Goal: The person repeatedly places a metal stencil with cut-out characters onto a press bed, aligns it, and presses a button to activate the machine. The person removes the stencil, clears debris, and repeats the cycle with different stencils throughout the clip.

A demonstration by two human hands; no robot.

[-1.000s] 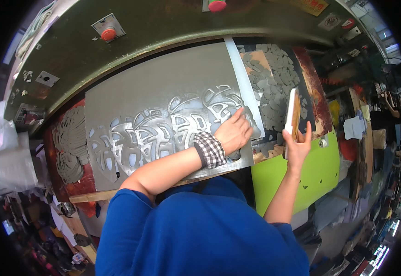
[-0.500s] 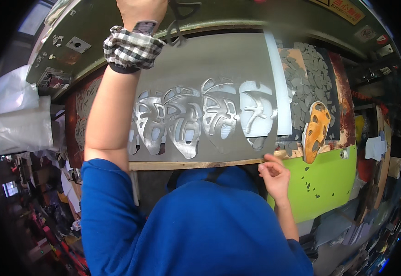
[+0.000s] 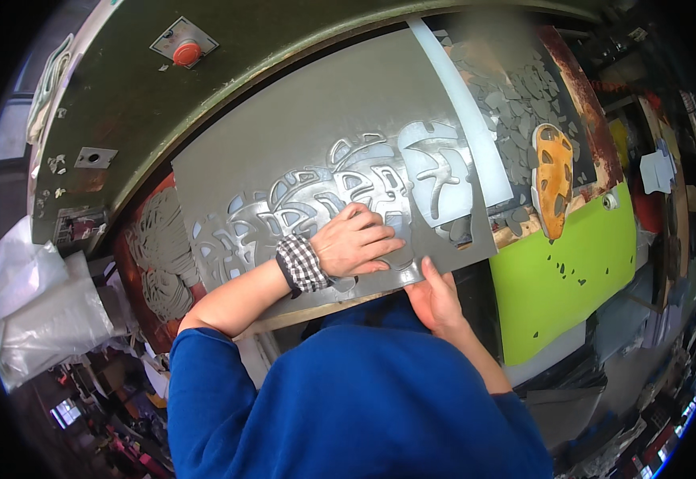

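A grey sheet lies on the work surface, with a row of cut-through, sole-like shapes along its near part. My left hand rests on it, palm down with bent fingers spread over one of the cut shapes near the front edge. A checked cuff circles that wrist. Just to its right, my right hand pinches the sheet's front edge, thumb on top and the other fingers hidden beneath. Beyond it, an open cut-out shows a pale layer underneath.
An orange piece with holes lies at the right, beside many grey scraps. Below it is a green board with small dark bits. Stacked grey cut pieces lie left. A green machine beam with a red button spans the far side.
My left hand has come back from the far beam down onto the sheet; the dark cut-out piece it held is gone from it. My right hand has moved left onto the sheet's edge. The view has turned.
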